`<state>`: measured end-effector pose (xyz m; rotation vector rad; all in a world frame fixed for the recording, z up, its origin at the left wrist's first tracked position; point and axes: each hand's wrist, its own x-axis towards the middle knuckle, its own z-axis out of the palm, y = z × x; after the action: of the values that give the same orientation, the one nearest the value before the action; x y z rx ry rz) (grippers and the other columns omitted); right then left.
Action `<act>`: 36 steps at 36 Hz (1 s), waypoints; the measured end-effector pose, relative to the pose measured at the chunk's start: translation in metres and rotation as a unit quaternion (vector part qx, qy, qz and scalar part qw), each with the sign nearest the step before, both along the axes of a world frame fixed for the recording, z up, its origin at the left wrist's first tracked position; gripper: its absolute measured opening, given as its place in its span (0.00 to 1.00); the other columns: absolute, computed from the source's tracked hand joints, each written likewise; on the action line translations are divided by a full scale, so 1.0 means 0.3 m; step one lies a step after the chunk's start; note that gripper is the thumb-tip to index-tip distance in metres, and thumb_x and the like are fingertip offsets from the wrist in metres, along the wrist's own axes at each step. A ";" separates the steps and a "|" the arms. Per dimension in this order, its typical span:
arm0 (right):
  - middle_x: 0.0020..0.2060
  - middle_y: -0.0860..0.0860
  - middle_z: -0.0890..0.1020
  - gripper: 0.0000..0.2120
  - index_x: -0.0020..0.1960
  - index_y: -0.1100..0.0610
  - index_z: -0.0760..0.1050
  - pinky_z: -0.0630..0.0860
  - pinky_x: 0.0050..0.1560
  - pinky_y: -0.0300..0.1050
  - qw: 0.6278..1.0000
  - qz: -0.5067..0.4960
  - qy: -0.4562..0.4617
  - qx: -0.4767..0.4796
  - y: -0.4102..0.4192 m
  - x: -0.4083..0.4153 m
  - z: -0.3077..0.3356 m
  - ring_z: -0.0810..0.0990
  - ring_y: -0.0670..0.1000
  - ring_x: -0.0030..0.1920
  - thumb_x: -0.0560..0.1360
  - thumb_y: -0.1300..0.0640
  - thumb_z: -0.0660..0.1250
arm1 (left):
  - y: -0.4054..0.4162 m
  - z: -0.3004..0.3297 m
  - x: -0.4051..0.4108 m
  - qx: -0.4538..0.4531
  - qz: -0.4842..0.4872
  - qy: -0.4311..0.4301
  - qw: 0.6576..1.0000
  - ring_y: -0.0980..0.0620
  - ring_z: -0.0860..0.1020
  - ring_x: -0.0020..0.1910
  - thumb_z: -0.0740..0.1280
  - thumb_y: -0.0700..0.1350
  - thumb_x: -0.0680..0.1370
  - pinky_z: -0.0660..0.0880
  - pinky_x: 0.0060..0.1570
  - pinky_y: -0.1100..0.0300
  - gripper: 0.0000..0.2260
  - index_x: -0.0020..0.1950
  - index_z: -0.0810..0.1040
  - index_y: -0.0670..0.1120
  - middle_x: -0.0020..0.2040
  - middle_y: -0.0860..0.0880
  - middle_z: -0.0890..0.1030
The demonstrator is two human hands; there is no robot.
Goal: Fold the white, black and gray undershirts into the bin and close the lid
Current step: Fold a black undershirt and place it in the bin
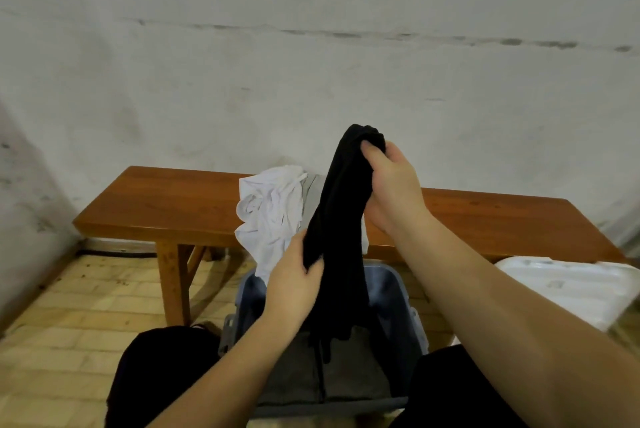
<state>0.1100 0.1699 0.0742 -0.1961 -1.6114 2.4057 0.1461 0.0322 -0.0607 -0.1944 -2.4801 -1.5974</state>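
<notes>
At the left, a long brown wooden bench stands against the stained white wall above a floor of pale yellow brick tiles. On the bench, left of centre, lies the crumpled white cotton undershirt, one corner drooping over the near edge toward the bin; a strip of light gray cloth shows just behind it, probably another undershirt. The left hand pinches the lower part of the black undershirt between thumb and curled fingers, while the right hand, higher and to the right, grips its bunched top in a closed fist, so the garment hangs as a long vertical rope above the open blue-gray plastic bin, which stands on the floor between the person's knees. A folded gray fabric already lies on the bin's bottom, and the black hem trails onto it. At the far right, the white plastic lid rests beside the bin, off it. Probable risks: the twisted black garment may go down as a wad rather than a fold, since it is bunched and not spread; and the overhanging white undershirt could slide off the bench if brushed.
</notes>
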 end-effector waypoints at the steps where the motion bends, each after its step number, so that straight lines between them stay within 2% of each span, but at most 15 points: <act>1: 0.54 0.55 0.83 0.07 0.57 0.54 0.77 0.80 0.58 0.56 1.000 -0.001 -0.003 0.003 0.008 0.001 0.003 0.83 0.56 0.55 0.81 0.56 0.64 | -0.010 0.013 0.003 0.024 -0.003 -0.012 1.000 0.55 0.80 0.55 0.63 0.49 0.81 0.77 0.56 0.54 0.13 0.66 0.72 0.56 0.53 0.58 0.81; 3: 0.55 0.55 0.83 0.08 0.58 0.55 0.77 0.79 0.59 0.55 1.000 -0.007 -0.006 0.010 0.031 0.002 0.008 0.82 0.56 0.56 0.81 0.56 0.64 | -0.035 0.051 0.009 0.075 0.005 -0.013 0.997 0.57 0.80 0.52 0.62 0.50 0.82 0.78 0.56 0.51 0.08 0.59 0.76 0.55 0.50 0.56 0.82; 7: 0.55 0.55 0.83 0.09 0.60 0.56 0.76 0.81 0.57 0.52 0.999 -0.027 -0.013 0.013 0.100 -0.002 0.013 0.83 0.55 0.56 0.81 0.56 0.63 | -0.078 0.119 -0.033 0.152 0.030 -0.035 0.987 0.54 0.81 0.54 0.63 0.51 0.81 0.77 0.58 0.51 0.06 0.55 0.79 0.54 0.50 0.54 0.84; 11: 0.55 0.55 0.83 0.09 0.60 0.56 0.76 0.82 0.53 0.51 0.998 -0.038 -0.032 0.027 0.172 -0.013 0.003 0.83 0.55 0.55 0.82 0.56 0.63 | -0.160 0.192 -0.088 0.189 0.014 -0.057 0.980 0.52 0.81 0.56 0.63 0.55 0.80 0.75 0.61 0.45 0.10 0.57 0.80 0.56 0.53 0.53 0.84; 15: 0.54 0.55 0.83 0.06 0.55 0.54 0.76 0.80 0.45 0.48 0.993 -0.035 -0.066 0.094 0.252 -0.025 -0.022 0.83 0.54 0.53 0.82 0.55 0.62 | -0.209 0.280 -0.147 0.257 0.001 -0.099 0.961 0.49 0.82 0.56 0.63 0.50 0.82 0.75 0.62 0.48 0.11 0.61 0.80 0.48 0.55 0.49 0.84; 17: 0.55 0.57 0.82 0.07 0.56 0.55 0.76 0.78 0.43 0.49 0.986 -0.053 -0.083 0.135 0.308 -0.029 -0.034 0.82 0.56 0.52 0.82 0.55 0.62 | -0.238 0.320 -0.183 0.239 0.008 -0.112 0.965 0.49 0.82 0.56 0.63 0.50 0.83 0.75 0.63 0.48 0.12 0.62 0.79 0.46 0.56 0.49 0.84; 19: 0.56 0.57 0.81 0.10 0.61 0.58 0.75 0.79 0.46 0.49 0.979 -0.075 -0.097 0.161 0.370 -0.030 -0.037 0.82 0.56 0.54 0.82 0.56 0.63 | -0.286 0.354 -0.221 0.198 0.015 -0.104 0.975 0.50 0.82 0.56 0.63 0.51 0.82 0.75 0.63 0.48 0.10 0.58 0.79 0.49 0.56 0.49 0.84; 22: 0.56 0.56 0.81 0.12 0.63 0.58 0.74 0.79 0.44 0.47 0.968 -0.095 -0.120 0.197 0.459 -0.022 -0.036 0.82 0.55 0.53 0.82 0.56 0.63 | -0.350 0.403 -0.268 0.149 0.018 -0.097 0.984 0.47 0.81 0.56 0.65 0.55 0.80 0.75 0.62 0.46 0.16 0.62 0.78 0.47 0.57 0.47 0.83; 24: 0.55 0.56 0.82 0.10 0.61 0.57 0.75 0.78 0.42 0.46 0.962 -0.102 -0.135 0.216 0.509 -0.017 -0.034 0.82 0.54 0.52 0.82 0.56 0.63 | -0.391 0.425 -0.294 0.142 0.015 -0.105 0.984 0.46 0.81 0.56 0.63 0.53 0.82 0.76 0.59 0.49 0.16 0.64 0.76 0.44 0.57 0.46 0.82; 28: 0.55 0.54 0.81 0.13 0.65 0.57 0.74 0.77 0.40 0.45 0.953 -0.088 -0.168 0.235 0.578 -0.001 -0.019 0.82 0.53 0.49 0.83 0.53 0.62 | -0.464 0.456 -0.336 0.100 0.012 -0.117 0.988 0.46 0.80 0.55 0.62 0.53 0.82 0.77 0.48 0.52 0.18 0.67 0.74 0.43 0.58 0.46 0.81; 30: 0.54 0.53 0.81 0.14 0.65 0.56 0.74 0.75 0.39 0.45 0.947 -0.087 -0.181 0.250 0.607 0.004 -0.013 0.81 0.52 0.46 0.83 0.52 0.61 | -0.495 0.469 -0.346 0.093 0.011 -0.117 0.989 0.47 0.80 0.52 0.61 0.51 0.83 0.75 0.44 0.54 0.16 0.65 0.75 0.43 0.55 0.46 0.81; 33: 0.48 0.53 0.81 0.16 0.66 0.56 0.74 0.70 0.33 0.43 0.933 -0.098 -0.188 0.290 0.638 0.001 -0.010 0.78 0.51 0.38 0.82 0.51 0.62 | -0.530 0.484 -0.352 0.081 0.008 -0.133 0.988 0.46 0.80 0.53 0.61 0.50 0.83 0.76 0.45 0.51 0.11 0.58 0.77 0.45 0.54 0.46 0.81; 36: 0.46 0.53 0.80 0.13 0.64 0.55 0.75 0.70 0.35 0.44 0.927 -0.099 -0.192 0.308 0.647 0.001 -0.001 0.77 0.51 0.39 0.82 0.51 0.62 | -0.562 0.492 -0.362 0.074 0.015 -0.160 0.984 0.45 0.80 0.53 0.61 0.50 0.83 0.76 0.46 0.51 0.11 0.57 0.77 0.44 0.56 0.45 0.81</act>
<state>0.1103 0.3641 0.0738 -0.6997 -2.2981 1.6715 0.0376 -0.1365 0.0869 0.1302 -2.5565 -1.9222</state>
